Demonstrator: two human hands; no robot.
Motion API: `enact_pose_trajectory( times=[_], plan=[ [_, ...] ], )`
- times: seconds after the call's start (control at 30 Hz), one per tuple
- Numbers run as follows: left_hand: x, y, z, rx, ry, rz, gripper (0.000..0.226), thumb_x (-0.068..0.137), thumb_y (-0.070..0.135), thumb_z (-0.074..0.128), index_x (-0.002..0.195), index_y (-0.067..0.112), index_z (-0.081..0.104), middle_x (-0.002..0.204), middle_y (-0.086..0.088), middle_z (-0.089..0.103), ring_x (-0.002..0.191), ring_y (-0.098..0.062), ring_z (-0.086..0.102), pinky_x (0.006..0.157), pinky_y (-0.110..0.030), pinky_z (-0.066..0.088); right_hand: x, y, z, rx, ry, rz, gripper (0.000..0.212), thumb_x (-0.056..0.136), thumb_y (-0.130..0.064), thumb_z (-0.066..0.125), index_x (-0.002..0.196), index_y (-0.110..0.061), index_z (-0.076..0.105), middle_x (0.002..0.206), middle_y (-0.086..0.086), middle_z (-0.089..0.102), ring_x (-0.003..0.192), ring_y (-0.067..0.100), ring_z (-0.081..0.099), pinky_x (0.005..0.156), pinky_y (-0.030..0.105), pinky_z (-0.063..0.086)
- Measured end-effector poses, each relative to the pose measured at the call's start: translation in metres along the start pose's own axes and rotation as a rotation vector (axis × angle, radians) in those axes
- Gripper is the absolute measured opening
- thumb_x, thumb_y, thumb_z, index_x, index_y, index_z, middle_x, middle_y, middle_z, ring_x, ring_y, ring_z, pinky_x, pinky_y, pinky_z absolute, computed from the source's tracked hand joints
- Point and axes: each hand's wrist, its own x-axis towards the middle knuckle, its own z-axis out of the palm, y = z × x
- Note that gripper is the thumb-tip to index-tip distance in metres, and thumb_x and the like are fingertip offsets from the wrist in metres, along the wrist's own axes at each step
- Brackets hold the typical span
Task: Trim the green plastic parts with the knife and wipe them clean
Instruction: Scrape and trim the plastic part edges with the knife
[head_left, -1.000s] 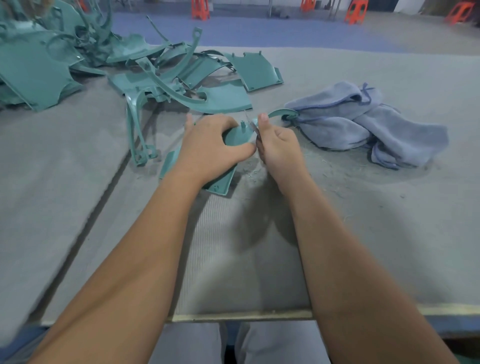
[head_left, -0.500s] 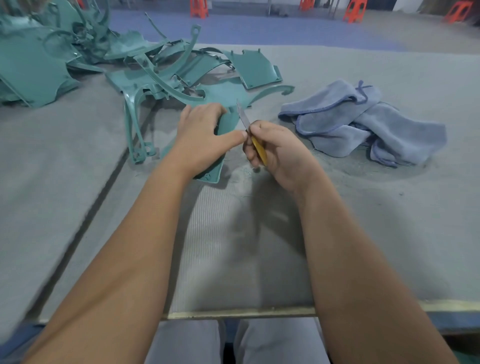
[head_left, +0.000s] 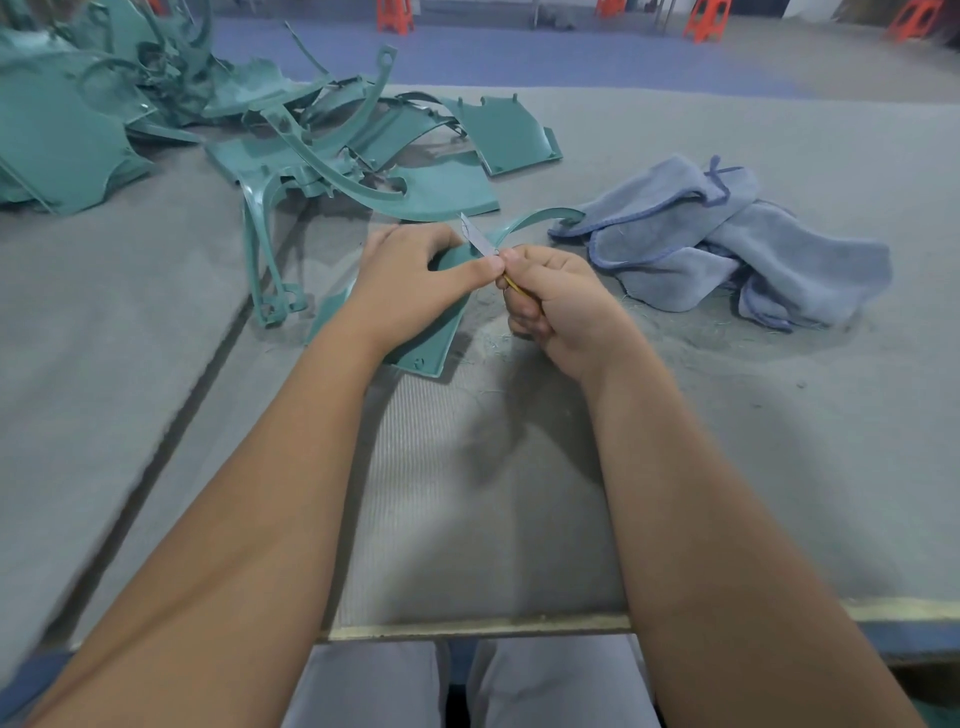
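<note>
A flat green plastic part (head_left: 434, 338) lies on the grey felt table in front of me, with a thin curved arm (head_left: 540, 218) reaching right toward the cloth. My left hand (head_left: 410, 283) grips this part from above, thumb pointing right. My right hand (head_left: 558, 306) is curled round a small knife (head_left: 480, 240) with a yellow handle. Its blade points up and left, against the part's upper edge just beyond my left thumb. A crumpled blue-grey cloth (head_left: 727, 244) lies to the right.
A heap of green plastic parts (head_left: 234, 135) covers the table's far left. A seam (head_left: 197, 384) runs diagonally through the felt on the left. Fine shavings litter the felt near the cloth. The table's front edge (head_left: 467, 629) is close to my lap. Orange stools stand far behind.
The knife drew back toward me half a second ago, then returned up against the part's edge. The part shifted slightly under my left hand, and its curved arm now lies nearer the cloth.
</note>
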Motion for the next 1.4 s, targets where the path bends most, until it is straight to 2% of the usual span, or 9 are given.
enact_pose_trajectory(
  times=[0.13,0.33,0.47,0.57,0.77,0.87,1.0,1.17,1.4],
  plan=[
    [-0.002,0.003,-0.004,-0.044,-0.066,-0.060,0.065,0.068,0.070,0.052,0.085,0.009,0.066,0.071,-0.006,0.059,0.067,-0.012,0.049,0.073,-0.034,0.038,0.000,0.001,0.002,0.010,0.014,-0.019,0.031,0.102,-0.013,0.043,0.073,-0.009,0.053,0.039,-0.004,0.034,0.032,0.006,0.020,0.046,0.027,0.009],
    [-0.003,0.011,-0.009,0.018,-0.134,-0.108,0.068,0.054,0.063,0.052,0.101,0.017,0.068,0.096,-0.005,0.068,0.095,-0.024,0.060,0.091,-0.044,0.047,-0.002,0.002,0.003,0.017,0.026,-0.044,0.029,0.102,-0.013,0.043,0.074,-0.008,0.052,0.043,-0.003,0.035,0.035,0.006,0.021,0.047,0.027,0.011],
    [-0.009,0.011,-0.010,-0.091,-0.163,-0.144,0.036,0.063,0.039,0.061,0.089,0.014,0.062,0.088,-0.012,0.064,0.079,-0.020,0.058,0.076,-0.041,0.049,0.002,0.002,-0.004,0.230,0.194,-0.078,0.030,0.103,-0.014,0.042,0.075,-0.009,0.051,0.045,-0.004,0.036,0.035,0.006,0.024,0.045,0.022,0.018],
    [-0.013,0.011,-0.010,-0.122,-0.169,-0.138,0.033,0.063,0.034,0.061,0.087,0.012,0.062,0.089,-0.015,0.063,0.077,-0.021,0.056,0.070,-0.037,0.046,0.004,0.001,-0.009,0.293,0.234,-0.087,0.032,0.104,-0.017,0.040,0.074,-0.010,0.049,0.047,-0.002,0.034,0.036,0.008,0.024,0.045,0.022,0.021],
    [-0.014,0.010,-0.014,-0.250,-0.170,-0.175,0.024,0.063,0.034,0.065,0.080,0.018,0.060,0.076,-0.003,0.059,0.068,-0.015,0.052,0.067,-0.032,0.039,0.000,0.001,-0.008,0.191,-0.019,-0.052,0.030,0.102,-0.020,0.039,0.075,-0.011,0.048,0.046,-0.003,0.036,0.037,0.008,0.024,0.052,0.031,0.010],
    [-0.013,0.010,-0.015,-0.276,-0.169,-0.184,0.036,0.059,0.040,0.066,0.087,0.017,0.064,0.081,-0.005,0.064,0.072,-0.017,0.057,0.071,-0.034,0.043,-0.004,0.001,-0.003,0.054,-0.150,-0.031,0.031,0.101,-0.019,0.040,0.073,-0.011,0.050,0.045,-0.003,0.035,0.038,0.008,0.022,0.047,0.027,0.011],
    [-0.012,0.011,-0.014,-0.294,-0.167,-0.177,0.057,0.056,0.044,0.064,0.101,0.011,0.067,0.101,-0.015,0.068,0.094,-0.034,0.062,0.087,-0.049,0.049,-0.006,0.000,0.000,0.008,-0.119,-0.019,0.032,0.101,-0.016,0.041,0.071,-0.011,0.050,0.044,-0.003,0.036,0.039,0.008,0.022,0.051,0.030,0.009],
    [-0.011,0.010,-0.011,-0.300,-0.163,-0.186,0.050,0.057,0.043,0.064,0.098,0.014,0.068,0.095,-0.013,0.068,0.078,-0.016,0.058,0.074,-0.034,0.045,-0.006,0.003,0.002,-0.004,-0.042,-0.053,0.032,0.102,-0.015,0.041,0.072,-0.011,0.051,0.042,-0.004,0.037,0.038,0.006,0.022,0.050,0.028,0.010],
    [-0.010,0.008,-0.009,-0.304,-0.161,-0.200,0.039,0.064,0.035,0.066,0.095,0.012,0.066,0.088,-0.010,0.064,0.075,-0.015,0.056,0.072,-0.032,0.044,-0.006,0.003,0.003,0.004,0.000,-0.067,0.033,0.102,-0.014,0.041,0.072,-0.010,0.052,0.042,-0.005,0.037,0.038,0.005,0.023,0.051,0.029,0.011]
  ],
)
